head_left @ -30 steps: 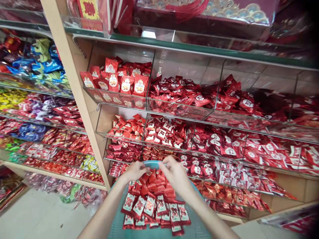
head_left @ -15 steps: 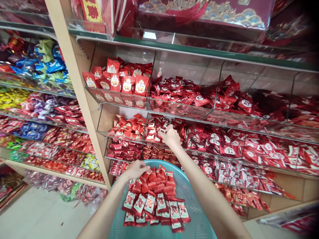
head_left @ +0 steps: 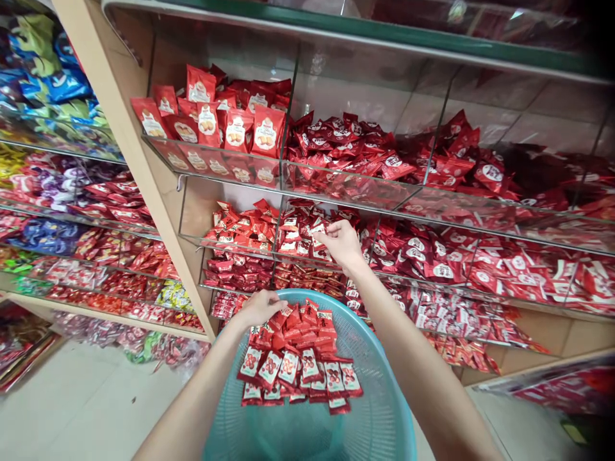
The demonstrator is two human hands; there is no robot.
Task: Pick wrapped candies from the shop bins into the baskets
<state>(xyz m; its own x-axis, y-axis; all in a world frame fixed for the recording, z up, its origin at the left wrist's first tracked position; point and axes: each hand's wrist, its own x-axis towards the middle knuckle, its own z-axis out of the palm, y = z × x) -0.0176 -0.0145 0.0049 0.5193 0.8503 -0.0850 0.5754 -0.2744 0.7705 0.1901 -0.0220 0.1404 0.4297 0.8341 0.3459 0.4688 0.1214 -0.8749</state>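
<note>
My right hand [head_left: 340,243] reaches to a middle shelf bin, its thumb and fingers closed on a small red-and-white candy packet [head_left: 318,230]. More packets of that look [head_left: 289,235] lie behind and beside it. My left hand [head_left: 259,310] is closed at the left of the far rim of a turquoise plastic basket [head_left: 379,422], fingers curled over the edge; the grip is partly hidden. Inside the basket are several red packets with black characters [head_left: 307,323] and, nearer me, red packets with white labels [head_left: 310,363].
Clear-fronted shelf bins rise ahead. Red biscuit packets [head_left: 236,130] stand on the upper shelf, with dark red packets [head_left: 331,144] beside them. A wooden upright [head_left: 129,153] divides off the left shelves, where blue and green packets [head_left: 57,83] lie. Plastic bags [head_left: 154,351] rest on the floor.
My right hand has drawn a packet slightly up from the bin, between thumb and fingers. The view has shifted closer and lower on the shelves. My left hand stays at the basket rim.
</note>
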